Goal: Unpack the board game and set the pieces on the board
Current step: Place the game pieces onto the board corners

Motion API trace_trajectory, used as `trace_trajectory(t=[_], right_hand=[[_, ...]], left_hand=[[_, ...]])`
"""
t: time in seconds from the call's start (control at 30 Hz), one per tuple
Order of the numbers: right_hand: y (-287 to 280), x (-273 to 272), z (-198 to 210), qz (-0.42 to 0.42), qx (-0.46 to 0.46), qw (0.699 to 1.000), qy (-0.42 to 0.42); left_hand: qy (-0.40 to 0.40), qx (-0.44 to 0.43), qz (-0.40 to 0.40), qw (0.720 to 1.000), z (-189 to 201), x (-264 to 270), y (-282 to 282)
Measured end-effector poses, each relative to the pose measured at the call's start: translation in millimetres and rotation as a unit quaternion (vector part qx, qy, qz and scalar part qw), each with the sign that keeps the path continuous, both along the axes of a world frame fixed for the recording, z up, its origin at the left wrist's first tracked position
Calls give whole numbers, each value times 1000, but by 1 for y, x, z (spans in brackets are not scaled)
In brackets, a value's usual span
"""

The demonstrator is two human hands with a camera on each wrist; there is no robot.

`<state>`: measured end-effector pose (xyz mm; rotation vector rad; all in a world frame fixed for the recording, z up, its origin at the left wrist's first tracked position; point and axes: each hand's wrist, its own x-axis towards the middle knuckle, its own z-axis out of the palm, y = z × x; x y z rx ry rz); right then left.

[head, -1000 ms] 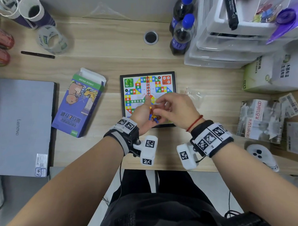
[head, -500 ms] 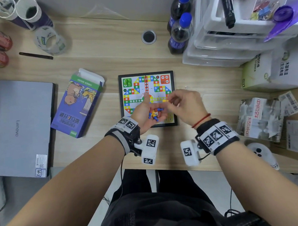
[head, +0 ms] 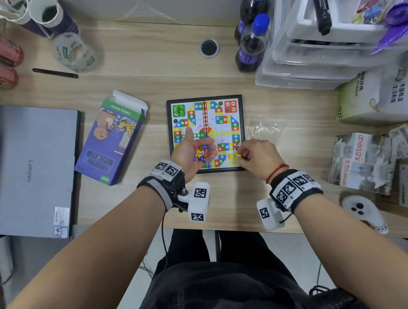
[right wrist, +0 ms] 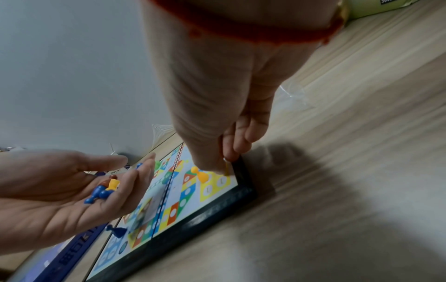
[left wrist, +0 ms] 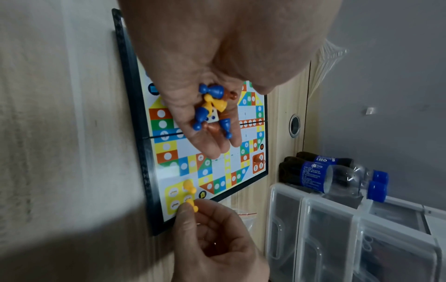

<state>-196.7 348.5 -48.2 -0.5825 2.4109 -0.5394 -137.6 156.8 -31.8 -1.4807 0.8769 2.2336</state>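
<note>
**Desk clutter around the play area**

A closed grey Lenovo laptop [head: 30, 169] lies at 9 o'clock on the light wooden desk [head: 130, 53]. At 11 o'clock sit paper cups [head: 48, 16], a roll of clear tape [head: 75, 53] and a thin black pen [head: 55, 73]. A round black cable grommet [head: 209, 47] is at 12 o'clock, with two dark soda bottles with blue caps [head: 252, 39] just beside translucent plastic drawers [head: 321, 46] at 1 o'clock. A white game controller [head: 362, 211] rests at 4 o'clock.

Office desk: wooden desktop [head: 148, 52], closed laptop [head: 30, 169], stacked plastic drawers [head: 311, 65], cable grommet [head: 208, 47].
</note>
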Motion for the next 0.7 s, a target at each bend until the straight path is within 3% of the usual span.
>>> trace_trajectory(t=[0.33,0.53,0.7], right_hand=[[2,0,0,-8,-31,999,-23],[-12,-8,26,-31,-111,991,67],[-50,5,40,46,-138,989,27]], left_hand=[[3,18,-25,1000,4,0,7],[17,35,-18,999,9,-1,9],[42,51,-72,995,16,-2,9]])
